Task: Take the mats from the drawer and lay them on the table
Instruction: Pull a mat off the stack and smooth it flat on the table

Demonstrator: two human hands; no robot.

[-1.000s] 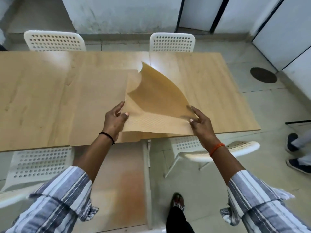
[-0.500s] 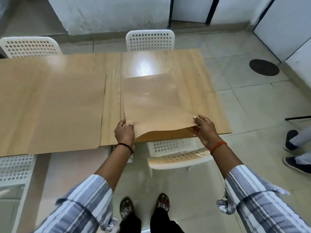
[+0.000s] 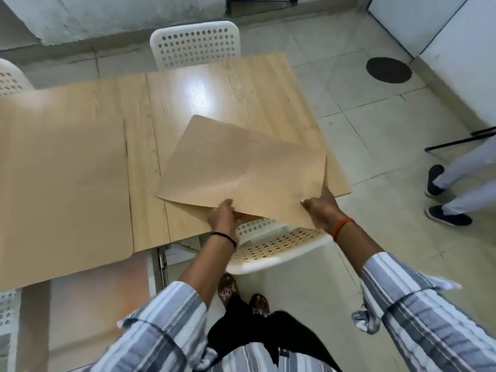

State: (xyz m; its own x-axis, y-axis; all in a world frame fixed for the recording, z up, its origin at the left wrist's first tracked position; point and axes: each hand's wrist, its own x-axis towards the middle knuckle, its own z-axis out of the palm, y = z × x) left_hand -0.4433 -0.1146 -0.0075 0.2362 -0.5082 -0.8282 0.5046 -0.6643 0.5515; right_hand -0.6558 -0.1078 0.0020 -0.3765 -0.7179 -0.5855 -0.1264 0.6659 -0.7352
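- Your left hand (image 3: 224,214) pinches the near edge of the mat (image 3: 241,170), thumb on top, remaining fingers underneath.
- Your right hand (image 3: 320,208) pinches the near right corner, which overhangs the table (image 3: 241,95) edge above the white chair (image 3: 276,245).
- Change noted: 0.5 s ago the mat sat square to the table edge; it is now rotated, its far corner pointing across the table and its near corner off the edge.
- Most of the mat rests on the right end of the table, its near edge lifted.
- 1 larger mat (image 3: 64,183) already lies flat at the left, well apart.
- Assessment: placement is unfinished; you likely need to square the mat and release it.
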